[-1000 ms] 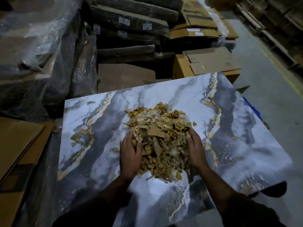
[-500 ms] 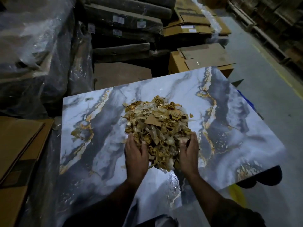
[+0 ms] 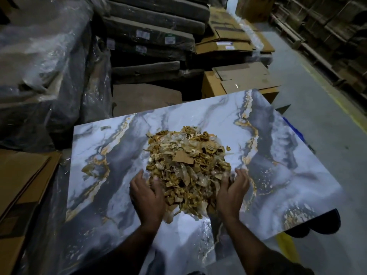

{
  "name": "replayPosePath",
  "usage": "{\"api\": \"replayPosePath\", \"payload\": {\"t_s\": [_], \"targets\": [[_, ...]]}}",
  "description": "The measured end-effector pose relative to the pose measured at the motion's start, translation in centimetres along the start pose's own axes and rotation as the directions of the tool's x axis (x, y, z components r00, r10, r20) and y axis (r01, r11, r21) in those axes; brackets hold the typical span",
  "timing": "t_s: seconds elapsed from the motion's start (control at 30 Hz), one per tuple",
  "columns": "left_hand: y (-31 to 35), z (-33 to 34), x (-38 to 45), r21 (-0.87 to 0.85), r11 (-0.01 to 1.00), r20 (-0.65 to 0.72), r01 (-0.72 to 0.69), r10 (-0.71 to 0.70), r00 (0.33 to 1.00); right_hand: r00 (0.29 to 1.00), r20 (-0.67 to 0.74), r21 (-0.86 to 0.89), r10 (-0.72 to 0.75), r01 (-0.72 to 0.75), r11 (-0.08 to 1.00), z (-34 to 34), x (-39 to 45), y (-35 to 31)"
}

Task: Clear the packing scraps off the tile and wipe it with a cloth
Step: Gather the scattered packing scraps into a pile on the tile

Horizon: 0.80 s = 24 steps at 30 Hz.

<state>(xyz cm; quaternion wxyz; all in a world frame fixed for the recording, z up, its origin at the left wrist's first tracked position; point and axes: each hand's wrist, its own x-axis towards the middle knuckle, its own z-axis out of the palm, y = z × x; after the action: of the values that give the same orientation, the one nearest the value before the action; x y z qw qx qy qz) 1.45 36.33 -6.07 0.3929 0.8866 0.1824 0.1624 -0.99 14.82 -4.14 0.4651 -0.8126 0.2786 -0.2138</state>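
— Cupping the scraps from both sides now? A second ago the palms lay flatter on the heap's flanks.

— Yes. The left hand has turned palm-in at the near left edge; the right hand has done the same at the near right. Fingers on both are apart and curved, pressed into the pile rather than closed on anything.

— And the heap?

— Still in the middle of the tile, bunched a bit tighter at the near end. One stray bit sits near the far left corner.

— So the scoop is set?

— I'd judge so; lifting comes next. No cloth in sight, so wiping waits.
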Motion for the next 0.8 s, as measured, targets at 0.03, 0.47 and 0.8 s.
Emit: {"api": "replayPosePath", "payload": {"t_s": [0.03, 0.47, 0.8], "targets": [[0.2, 0.1, 1.1, 0.007, 1.000, -0.011, 0.003, -0.003, 1.000, 1.000, 0.010, 0.013, 0.011, -0.012, 1.000, 0.0, 1.6, 0.0], [3.2, 3.0, 10.7, -0.057, 0.998, 0.092, 0.013, -0.008, 0.996, 0.899, 0.436, -0.009, 0.042, -0.042, 0.999, 2.1, 12.1, 1.0], [5.7, 7.0, 17.8, -0.070, 0.990, 0.341, 0.126, -0.095, 0.935, 0.855, 0.509, 0.012, 0.098, -0.121, 0.993, 5.4, 18.9, -0.7]]}}
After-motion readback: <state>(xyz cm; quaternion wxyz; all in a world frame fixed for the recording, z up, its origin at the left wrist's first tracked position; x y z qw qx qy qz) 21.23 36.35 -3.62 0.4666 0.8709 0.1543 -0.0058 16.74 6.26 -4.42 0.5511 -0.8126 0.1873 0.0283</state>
